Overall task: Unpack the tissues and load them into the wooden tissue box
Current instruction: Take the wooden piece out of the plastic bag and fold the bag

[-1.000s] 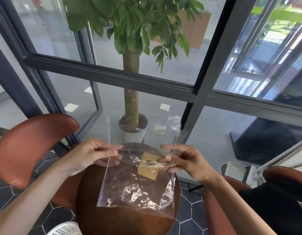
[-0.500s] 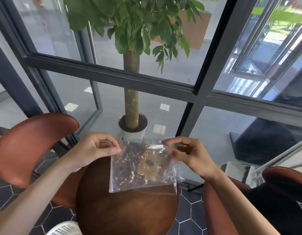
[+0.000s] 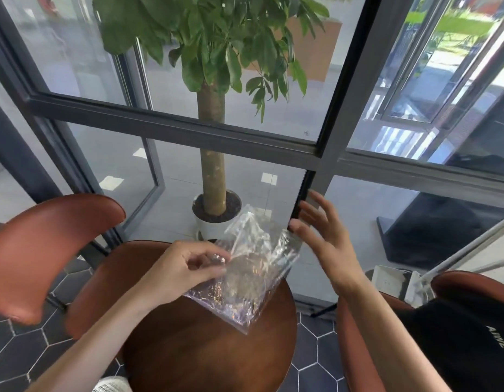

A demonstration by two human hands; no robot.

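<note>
Clear crinkled plastic bag (image 3: 245, 267), folded, tilted, held above round table.

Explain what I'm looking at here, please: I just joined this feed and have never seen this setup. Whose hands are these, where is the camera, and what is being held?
There is no machine: a person works with bare hands, and the single camera sits on their head, looking forward and down. The left hand pinches a crumpled clear plastic bag above a round wooden table. The right hand is open, fingers spread, just beside the bag and not gripping it. Brown chairs stand around the table, and a potted tree stands by the window behind. No tissues or wooden tissue box can be seen in this view.
</note>
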